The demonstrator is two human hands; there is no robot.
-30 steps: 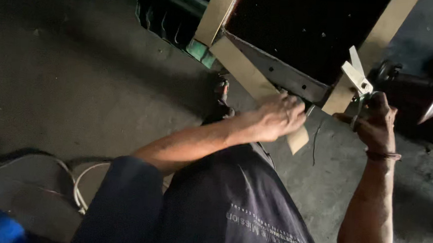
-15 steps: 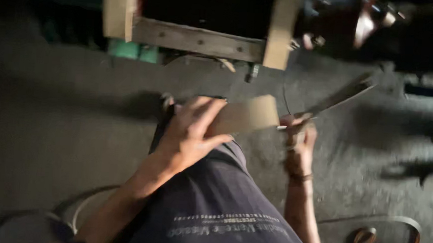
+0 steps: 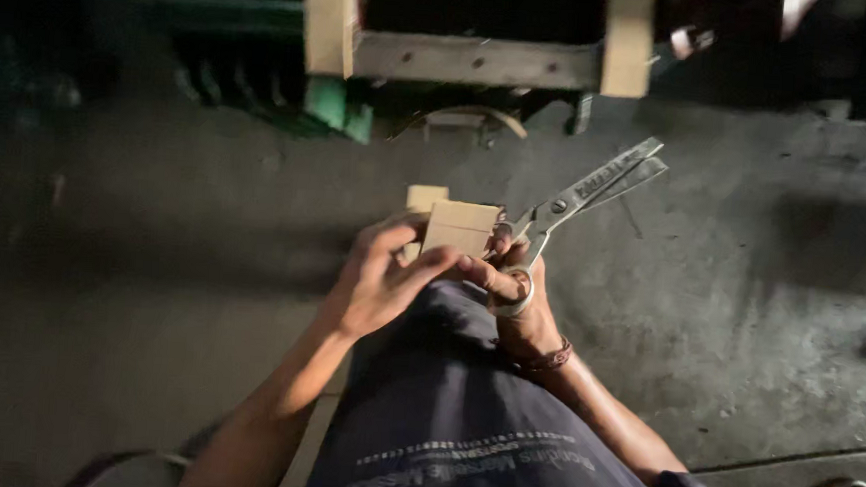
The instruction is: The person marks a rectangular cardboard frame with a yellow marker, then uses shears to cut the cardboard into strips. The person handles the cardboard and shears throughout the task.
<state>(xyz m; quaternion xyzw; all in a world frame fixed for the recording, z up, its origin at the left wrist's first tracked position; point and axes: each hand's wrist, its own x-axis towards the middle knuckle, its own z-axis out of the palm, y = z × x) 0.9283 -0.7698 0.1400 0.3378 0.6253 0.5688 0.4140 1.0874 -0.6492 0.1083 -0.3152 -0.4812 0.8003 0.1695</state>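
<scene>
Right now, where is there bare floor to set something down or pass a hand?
Bare grey concrete floor lies open right of the long metal scissors held in the right hand. Another dim patch sits left of the left hand. It is crowded around the tan cardboard strip and beneath the wooden frame.

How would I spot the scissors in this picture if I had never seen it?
Start at the pale wooden frame at the top, then drop to the two hands meeting over the person's lap. The right hand holds the scissors, whose blades slant up to the right. They are the only shiny metal thing there; the folded tan strip beside them is dull and flat.
</scene>
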